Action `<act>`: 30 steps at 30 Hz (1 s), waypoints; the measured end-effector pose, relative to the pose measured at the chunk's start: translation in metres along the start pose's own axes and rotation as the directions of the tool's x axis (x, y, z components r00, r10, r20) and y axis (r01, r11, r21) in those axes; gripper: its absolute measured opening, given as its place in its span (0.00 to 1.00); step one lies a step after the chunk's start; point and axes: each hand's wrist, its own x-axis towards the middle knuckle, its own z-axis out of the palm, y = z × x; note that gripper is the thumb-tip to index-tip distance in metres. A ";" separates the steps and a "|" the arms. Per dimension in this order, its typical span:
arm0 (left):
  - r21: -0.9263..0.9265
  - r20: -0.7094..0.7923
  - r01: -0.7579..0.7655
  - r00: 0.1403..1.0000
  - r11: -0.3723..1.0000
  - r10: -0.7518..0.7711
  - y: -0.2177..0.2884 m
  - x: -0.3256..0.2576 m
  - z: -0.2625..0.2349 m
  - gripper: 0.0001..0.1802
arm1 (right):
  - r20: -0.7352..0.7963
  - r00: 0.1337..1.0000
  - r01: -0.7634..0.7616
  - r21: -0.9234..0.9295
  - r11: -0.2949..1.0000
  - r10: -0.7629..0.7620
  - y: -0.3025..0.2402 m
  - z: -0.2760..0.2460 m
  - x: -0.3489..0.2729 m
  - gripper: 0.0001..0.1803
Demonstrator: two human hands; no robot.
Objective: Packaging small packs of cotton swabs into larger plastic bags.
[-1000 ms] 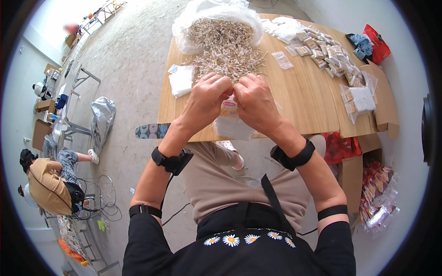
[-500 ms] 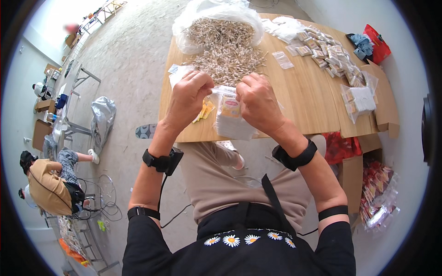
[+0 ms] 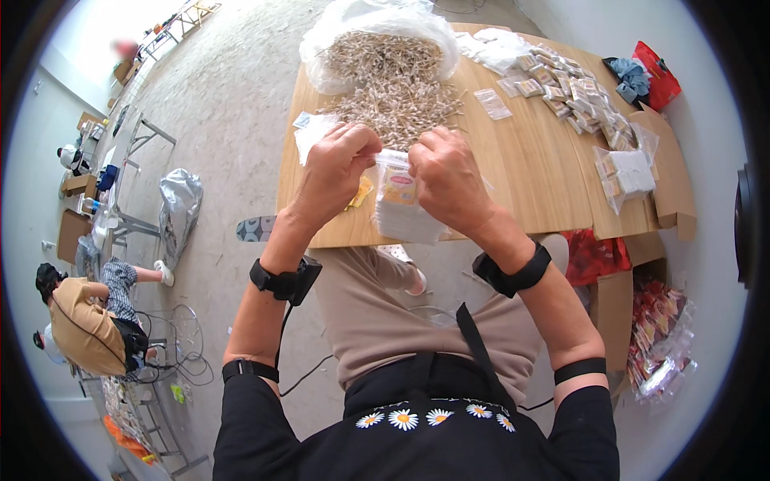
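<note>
My left hand (image 3: 335, 167) and my right hand (image 3: 449, 178) are raised together over the near edge of a wooden table (image 3: 533, 172). Between them hangs a small clear plastic bag (image 3: 399, 202) with a pink and yellow card inside. Both hands pinch its top edge, the left at the left corner, the right at the right corner. Just beyond my hands lies a big heap of small pale wooden clips (image 3: 389, 76), spilling from a large clear plastic sack (image 3: 361, 16). A small yellow item (image 3: 362, 192) shows below my left hand.
Several filled small packets (image 3: 573, 96) lie in rows at the table's far right, beside a stack of clear bags (image 3: 630, 172) and a red bag (image 3: 654, 72). Cardboard boxes (image 3: 618, 305) stand at the right. A person in tan (image 3: 80, 321) crouches on the floor at the left.
My hands were pressed close together over the bag, then parted. The bag now hangs lower and more fully in view, held by its top between both hands.
</note>
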 end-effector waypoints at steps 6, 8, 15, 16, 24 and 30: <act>-0.009 0.027 0.031 0.999 0.999 -0.031 0.002 0.001 0.001 0.07 | 0.024 1.000 -0.016 0.008 1.000 0.016 -0.001 -0.001 0.001 0.05; -0.008 -0.007 0.018 1.000 1.000 -0.018 0.007 0.002 0.003 0.07 | 0.014 1.000 -0.011 0.000 1.000 0.011 0.000 -0.001 0.000 0.05; 0.023 0.052 -0.056 0.997 0.998 0.055 0.009 0.006 0.014 0.08 | 0.006 1.000 -0.017 -0.011 1.000 0.017 -0.002 0.001 0.001 0.04; 0.023 0.052 -0.056 0.997 0.998 0.055 0.009 0.005 0.014 0.08 | 0.019 1.000 -0.025 -0.002 1.000 0.025 -0.003 0.000 0.001 0.04; 0.032 -0.016 -0.147 0.989 0.989 0.147 0.017 0.009 0.021 0.09 | 0.038 0.999 -0.032 -0.035 0.999 0.033 -0.002 0.000 0.000 0.05; -0.028 0.026 -0.007 1.000 1.000 0.008 0.018 0.007 0.027 0.09 | 0.017 0.999 -0.043 0.017 0.999 0.042 0.003 -0.005 -0.005 0.08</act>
